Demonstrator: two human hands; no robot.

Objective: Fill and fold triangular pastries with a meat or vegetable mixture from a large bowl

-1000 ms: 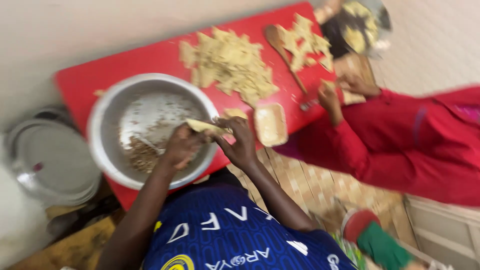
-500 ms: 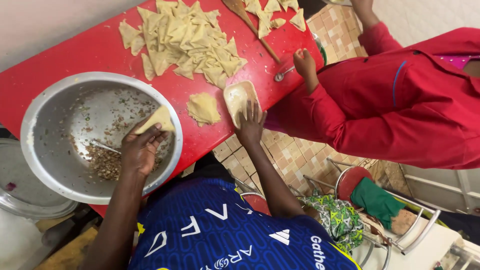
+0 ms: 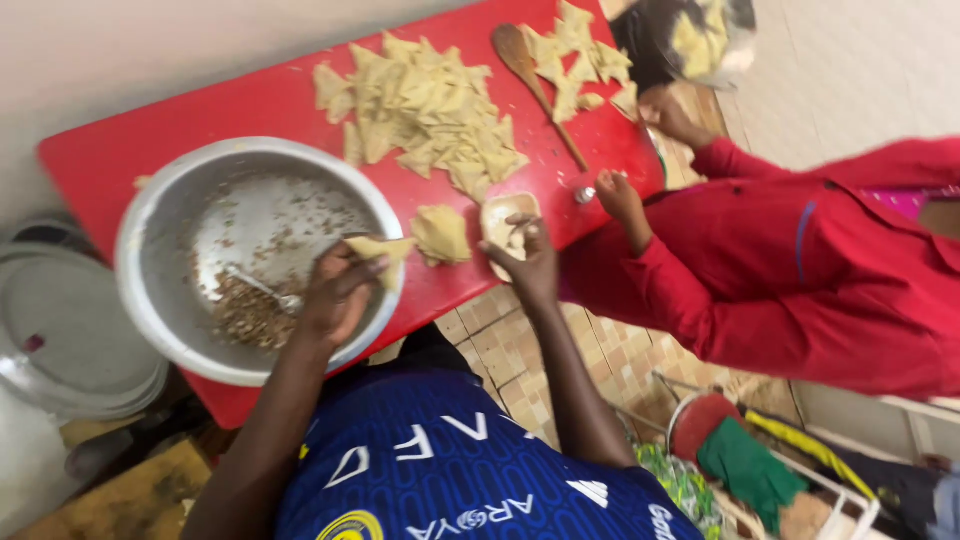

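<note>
My left hand [image 3: 335, 295] holds a folded pale dough piece [image 3: 385, 248] over the near rim of a large metal bowl [image 3: 140, 220]. Inside the bowl lie a spoon [image 3: 260, 288] and brown minced filling [image 3: 240, 315]. My right hand [image 3: 525, 262] reaches to a small pale container [image 3: 498, 215] on the red table [image 3: 250, 105], its fingertips dipped inside. A small stack of dough sheets [image 3: 440, 233] lies between the bowl and the container.
A heap of folded pastries [image 3: 430, 110] lies beyond the bowl, with a wooden spoon [image 3: 535, 80] and a smaller heap [image 3: 580, 55] further right. A person in red [image 3: 800, 270] works at the table's right end. A round metal lid [image 3: 60, 320] lies left, and a basket [image 3: 740, 460] sits at lower right.
One second ago both hands held the dough piece over the bowl. My right hand then left it for the small container and stays there. My left hand keeps the piece.
</note>
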